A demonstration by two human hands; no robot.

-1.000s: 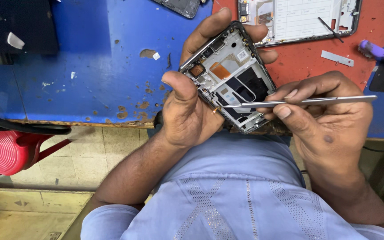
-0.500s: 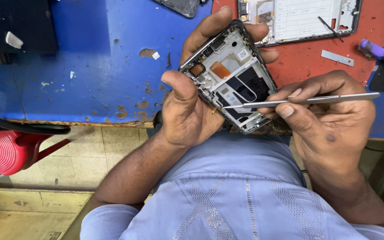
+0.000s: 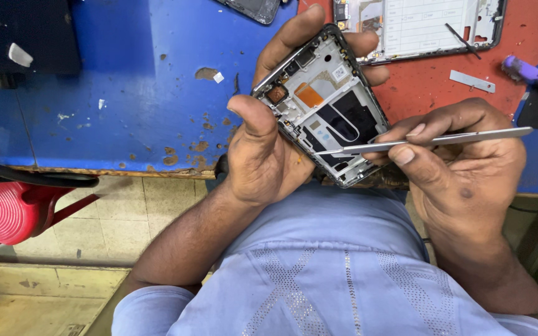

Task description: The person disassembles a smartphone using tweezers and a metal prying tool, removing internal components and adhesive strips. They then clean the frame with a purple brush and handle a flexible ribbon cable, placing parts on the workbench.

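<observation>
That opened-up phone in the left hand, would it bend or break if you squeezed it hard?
Probably, yes. The opened phone looks like a thin frame with bare parts and a big cut-out, so it may flex. The left hand grips only its edges, which suggests care. The small exposed pieces near the metal tool in the right hand look easy to scratch.

Two hands: left hand (image 3: 263, 155), right hand (image 3: 462, 168). One opened phone frame (image 3: 325, 106) in the left grip; one metal tweezers (image 3: 418, 142) in the right grip. Beyond them: one second opened phone (image 3: 418, 25), one purple tool (image 3: 533, 74), one red stool (image 3: 7, 208).
</observation>
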